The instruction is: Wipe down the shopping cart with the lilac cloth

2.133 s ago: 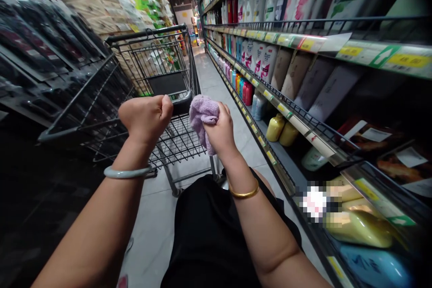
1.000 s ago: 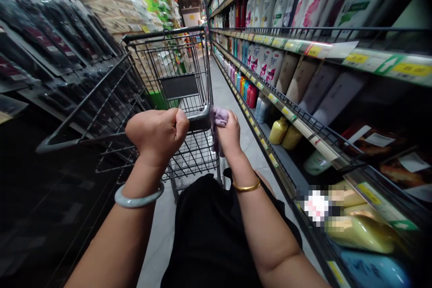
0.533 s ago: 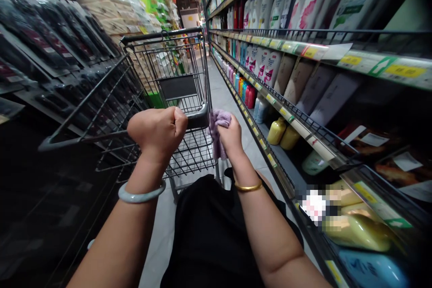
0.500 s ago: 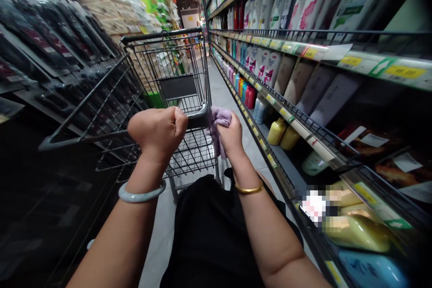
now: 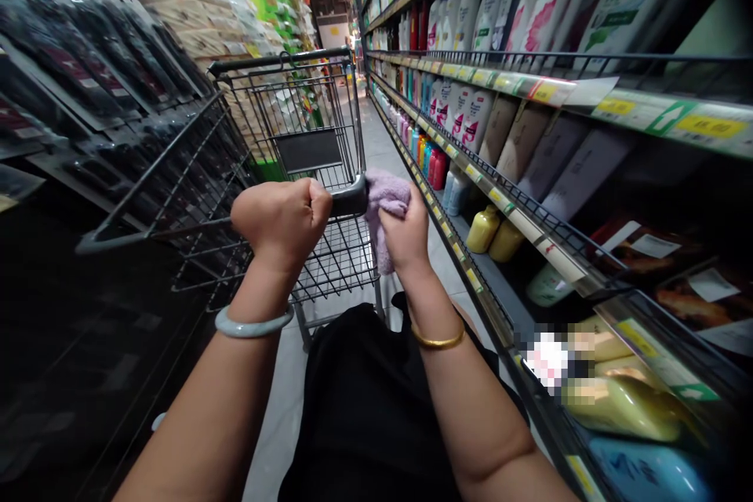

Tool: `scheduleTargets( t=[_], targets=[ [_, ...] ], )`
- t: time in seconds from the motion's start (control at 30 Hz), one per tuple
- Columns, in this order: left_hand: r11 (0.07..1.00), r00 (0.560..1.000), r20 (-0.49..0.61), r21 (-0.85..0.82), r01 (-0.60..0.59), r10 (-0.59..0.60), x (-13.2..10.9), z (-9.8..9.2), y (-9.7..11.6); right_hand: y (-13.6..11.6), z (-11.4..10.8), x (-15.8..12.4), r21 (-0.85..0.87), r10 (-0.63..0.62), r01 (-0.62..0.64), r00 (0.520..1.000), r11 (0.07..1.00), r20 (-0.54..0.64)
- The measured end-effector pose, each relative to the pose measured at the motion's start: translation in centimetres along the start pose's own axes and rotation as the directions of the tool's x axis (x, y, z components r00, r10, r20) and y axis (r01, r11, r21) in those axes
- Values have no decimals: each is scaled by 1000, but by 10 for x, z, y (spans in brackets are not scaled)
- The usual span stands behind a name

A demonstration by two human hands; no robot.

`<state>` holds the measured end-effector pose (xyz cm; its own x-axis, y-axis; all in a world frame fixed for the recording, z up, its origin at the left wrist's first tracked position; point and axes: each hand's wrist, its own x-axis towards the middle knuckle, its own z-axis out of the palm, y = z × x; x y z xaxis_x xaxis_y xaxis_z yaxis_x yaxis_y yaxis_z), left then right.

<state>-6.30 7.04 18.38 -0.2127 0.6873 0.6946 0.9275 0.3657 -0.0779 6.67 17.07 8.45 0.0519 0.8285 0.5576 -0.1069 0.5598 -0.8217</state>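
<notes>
My left hand (image 5: 283, 221) is closed around the handle of a wire shopping cart (image 5: 309, 150), with a pale bangle on that wrist. At the right end of the handle, my right hand (image 5: 405, 231) grips a crumpled purple cloth (image 5: 388, 192), which hangs down beside the cart's corner. A gold bracelet circles the right wrist. The cart's basket shows bare wire mesh, and a dark panel (image 5: 310, 152) is fixed at its inside. My fingertips on both hands are mostly hidden.
Shelves (image 5: 506, 86) of bottles line the right side, close to my right arm. Yellow bottles (image 5: 483, 229) stand on a lower shelf. Packaged goods (image 5: 88, 63) hang at the left. A grey tiled aisle (image 5: 382, 145) runs ahead between them.
My left hand has shifted slightly right and up along with the handle. The purple cloth has changed shape a little in my right hand, which has moved slightly right.
</notes>
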Motion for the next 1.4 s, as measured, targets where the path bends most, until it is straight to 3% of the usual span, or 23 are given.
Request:
scheduleTargets(
  t=[0.1, 0.23, 0.3, 0.47, 0.53, 0.67, 0.73, 0.83, 0.9, 0.97, 1.1, 1.17, 1.23, 1.33, 1.4],
  targets=[
    [1000, 1000, -7, 11, -5, 5, 1, 2, 0, -4, 0, -2, -58, -108, 107, 994, 993, -18],
    [1000, 1000, -3, 13, -3, 3, 4, 3, 0, 22, 6, -4, -85, 184, -184, 983, 979, -10],
    [1000, 1000, -2, 20, 7, -7, 5, 4, 1, 27, 7, -3, -32, 252, -252, 968, 967, -2],
    [999, 999, 13, 21, 34, -34, 8, 9, 4, 0, 3, -1, 44, -59, 61, 997, 997, -45],
    [999, 999, 24, 2, 44, -44, 11, 12, 6, -1, 4, -2, 31, -72, 75, 994, 997, -77],
    [999, 998, 34, 8, 43, -43, 19, 17, 14, 21, 7, -1, -14, 240, -243, 966, 970, -99],
    [999, 998, 45, 21, 41, -42, 24, 20, 19, 25, 7, 1, -36, 294, -299, 950, 954, -104],
    [998, 996, 64, 14, 62, -63, 29, 23, 25, 15, 5, 2, -42, 85, -91, 988, 995, -128],
    [998, 995, 70, 4, 69, -69, 31, 25, 29, 9, 6, 1, -42, -75, 69, 987, 997, -141],
    [998, 996, 69, 5, 64, -64, 32, 26, 33, 14, 8, 0, -49, -125, 119, 979, 992, -159],
    [998, 995, 82, 10, 61, -62, 35, 26, 46, 45, 9, 5, -5, 131, -139, 948, 990, -289],
    [999, 993, 107, -11, 46, -45, 37, 25, 55, 51, 6, 9, 16, 197, -204, 920, 979, -339],
    [999, 992, 127, -36, 15, -10, 39, 24, 63, 44, 4, 11, -17, 83, -94, 934, 995, -348],
    [997, 986, 156, -61, -57, 66, 43, 20, 73, 28, 1, 10, -110, -194, 167, 929, 980, -316],
    [992, 972, 202, -76, -105, 119, 47, 13, 74, 29, -1, 10, -159, -258, 218, 917, 963, -304]
  ],
)
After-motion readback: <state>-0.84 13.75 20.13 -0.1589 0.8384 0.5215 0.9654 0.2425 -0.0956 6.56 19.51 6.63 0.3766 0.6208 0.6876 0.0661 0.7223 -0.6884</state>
